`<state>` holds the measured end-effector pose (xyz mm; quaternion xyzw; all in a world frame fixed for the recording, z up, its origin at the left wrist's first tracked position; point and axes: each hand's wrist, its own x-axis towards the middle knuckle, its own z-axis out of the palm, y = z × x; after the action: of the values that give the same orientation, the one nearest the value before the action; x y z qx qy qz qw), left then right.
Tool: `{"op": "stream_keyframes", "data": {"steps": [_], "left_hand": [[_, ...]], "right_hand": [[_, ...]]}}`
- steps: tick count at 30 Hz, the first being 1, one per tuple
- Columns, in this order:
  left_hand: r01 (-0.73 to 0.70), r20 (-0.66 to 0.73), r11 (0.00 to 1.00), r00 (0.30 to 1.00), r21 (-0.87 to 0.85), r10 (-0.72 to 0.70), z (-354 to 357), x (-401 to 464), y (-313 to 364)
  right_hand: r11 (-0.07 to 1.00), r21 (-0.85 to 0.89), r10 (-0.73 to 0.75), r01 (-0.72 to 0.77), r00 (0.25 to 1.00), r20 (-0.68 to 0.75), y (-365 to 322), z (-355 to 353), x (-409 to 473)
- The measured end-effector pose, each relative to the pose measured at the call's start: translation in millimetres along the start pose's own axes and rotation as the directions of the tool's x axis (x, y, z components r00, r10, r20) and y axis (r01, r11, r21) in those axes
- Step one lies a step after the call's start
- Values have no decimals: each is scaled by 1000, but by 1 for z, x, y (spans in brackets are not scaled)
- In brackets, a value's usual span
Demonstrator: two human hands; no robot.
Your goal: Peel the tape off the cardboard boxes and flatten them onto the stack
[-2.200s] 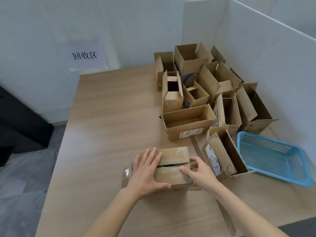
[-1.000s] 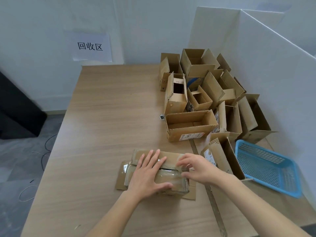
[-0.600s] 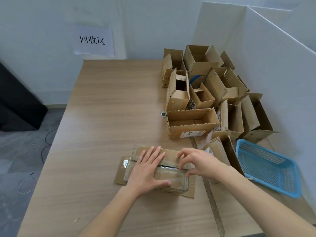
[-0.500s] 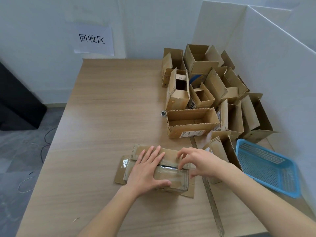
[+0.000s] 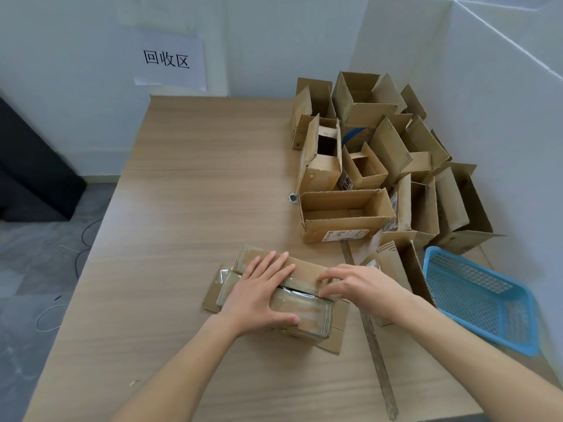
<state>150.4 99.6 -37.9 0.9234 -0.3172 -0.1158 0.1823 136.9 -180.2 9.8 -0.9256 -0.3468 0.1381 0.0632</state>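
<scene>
A small taped cardboard box (image 5: 307,312) lies on the wooden table (image 5: 189,208) near its front edge, with clear tape over its top and left end. My left hand (image 5: 259,296) lies flat on the box top, fingers spread and thumb along the near side. My right hand (image 5: 356,287) has bent fingertips at the seam on the box's right end, where the tape edge is; a pinch cannot be made out. The box's side flaps lie spread on the table. No flattened stack is in view.
Several open cardboard boxes (image 5: 347,214) crowd the table's right side against a white partition (image 5: 502,117). A blue plastic basket (image 5: 478,300) sits at the right edge. A long tape strip (image 5: 374,354) lies on the table. A paper sign (image 5: 167,59) hangs on the wall.
The box was turned so its flaps lie spread on the table. My right hand moved from the box's right side onto the top seam. My left hand has stayed pressed on top.
</scene>
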Motion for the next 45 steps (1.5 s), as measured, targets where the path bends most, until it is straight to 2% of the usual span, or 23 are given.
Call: {"op": "stream_keyframes", "data": {"steps": [7, 11, 13, 15, 18, 22, 26, 29, 32, 34, 36, 40, 43, 45], "left_hand": [[10, -5, 1000, 1000, -18, -10, 0, 1, 1], [1, 22, 1000, 1000, 7, -1, -2, 0, 2], [-4, 29, 1000, 1000, 15, 4, -3, -1, 3], [-2, 37, 1000, 999, 10, 1, -2, -1, 5], [11, 27, 999, 1000, -33, -10, -4, 0, 7], [50, -10, 997, 999, -53, -51, -5, -1, 6], [204, -101, 979, 974, 21, -201, -9, -9, 0], [303, -129, 953, 946, 25, -297, -12, -20, -5], [298, -107, 954, 950, 32, -293, -14, -29, -11], [268, -49, 962, 963, 46, -266, -19, -35, -24], [212, 31, 976, 976, 55, -214, -27, -32, -33], [155, 86, 988, 984, 14, -155, -35, -20, -33], [148, 89, 989, 985, -9, -147, -33, -20, -30], [153, 88, 987, 985, -44, -149, -32, -23, -31]], "right_hand": [[988, 146, 57, -55, 998, -8, 1, -12, 2], [993, 82, 87, -86, 996, -13, -10, -14, 13], [978, 130, 176, -165, 981, -77, -18, -16, 20], [919, 304, 311, -250, 935, -172, -23, -22, 33], [876, 421, 378, -237, 878, -293, -28, -29, 60], [902, 369, 337, -224, 900, -278, -27, -19, 73], [934, 319, 204, -164, 974, -98, -21, 2, 55], [942, 310, 172, -132, 980, -102, -27, 7, 47], [954, 278, 124, -113, 992, -22, -36, 1, 46], [975, 218, 42, -49, 998, 35, -43, 1, 51], [976, 216, 21, -21, 1000, 4, -45, 3, 50], [971, 235, -2, 41, 987, -163, -47, 12, 51], [977, 202, -42, 74, 986, -162, -52, 17, 55], [974, 228, 32, 7, 985, -168, -57, 8, 62]]}}
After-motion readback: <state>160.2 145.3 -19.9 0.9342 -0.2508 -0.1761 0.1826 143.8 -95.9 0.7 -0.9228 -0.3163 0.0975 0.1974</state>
